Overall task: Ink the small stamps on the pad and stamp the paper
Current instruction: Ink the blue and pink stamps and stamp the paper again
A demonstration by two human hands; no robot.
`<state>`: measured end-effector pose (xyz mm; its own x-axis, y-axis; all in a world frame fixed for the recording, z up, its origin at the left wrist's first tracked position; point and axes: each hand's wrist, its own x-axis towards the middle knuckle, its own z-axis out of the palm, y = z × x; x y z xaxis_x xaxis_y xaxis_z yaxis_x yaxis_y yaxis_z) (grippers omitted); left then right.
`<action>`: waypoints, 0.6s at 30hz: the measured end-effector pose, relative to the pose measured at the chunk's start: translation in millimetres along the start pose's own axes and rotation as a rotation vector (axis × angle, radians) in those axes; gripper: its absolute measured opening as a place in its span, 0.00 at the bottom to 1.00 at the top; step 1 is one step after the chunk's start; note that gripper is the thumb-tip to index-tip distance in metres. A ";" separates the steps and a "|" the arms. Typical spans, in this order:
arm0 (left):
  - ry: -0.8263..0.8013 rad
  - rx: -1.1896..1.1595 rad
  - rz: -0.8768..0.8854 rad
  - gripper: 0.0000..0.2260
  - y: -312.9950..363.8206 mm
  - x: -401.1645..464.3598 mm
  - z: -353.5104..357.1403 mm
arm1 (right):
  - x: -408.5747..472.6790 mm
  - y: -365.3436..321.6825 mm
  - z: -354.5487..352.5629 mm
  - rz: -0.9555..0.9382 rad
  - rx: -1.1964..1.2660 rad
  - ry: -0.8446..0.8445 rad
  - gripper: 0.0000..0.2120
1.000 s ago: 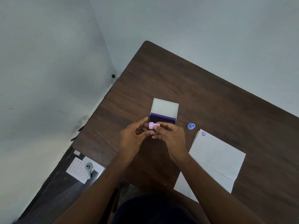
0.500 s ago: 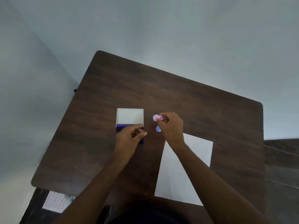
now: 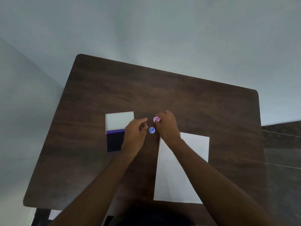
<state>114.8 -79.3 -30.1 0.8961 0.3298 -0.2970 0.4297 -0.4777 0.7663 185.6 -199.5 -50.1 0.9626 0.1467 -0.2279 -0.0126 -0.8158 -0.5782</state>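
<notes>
My right hand (image 3: 167, 126) pinches a small pink stamp (image 3: 156, 119) at the table's middle, just beyond the white paper (image 3: 182, 168). A small blue stamp (image 3: 151, 130) stands on the table between my two hands. My left hand (image 3: 134, 136) hovers with loosely curled fingers over the right edge of the open ink pad (image 3: 114, 141), whose dark purple pad faces up and whose white lid (image 3: 119, 120) lies flipped back. It holds nothing that I can see.
The dark wooden table (image 3: 195, 98) stands against pale walls. A white sheet lies on the floor (image 3: 54, 214) below the table's near left corner. A dark floor strip shows at the right.
My hands came apart: the right hand carried the pink stamp to the right, away from the ink pad, to beside the blue stamp. The camera swung right, so the table sits squarer.
</notes>
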 end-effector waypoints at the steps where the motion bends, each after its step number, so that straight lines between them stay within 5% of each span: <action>1: -0.003 0.011 -0.002 0.13 -0.4 0.7 0.4 | -0.2 0.6 0.7 -0.010 -0.017 0.000 0.07; 11: 0.021 0.018 -0.020 0.12 -10.1 -0.6 -0.7 | -4.7 -3.3 -7.2 0.045 0.016 -0.016 0.14; 18: 0.034 0.008 -0.033 0.10 -12.1 -3.9 -1.7 | -28.5 -11.6 -7.3 -0.093 0.020 0.090 0.11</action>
<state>105.9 -73.5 -37.2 0.8773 0.3729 -0.3022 0.4598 -0.4722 0.7521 160.2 -198.3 -31.1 0.9802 0.1699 -0.1020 0.0735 -0.7897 -0.6090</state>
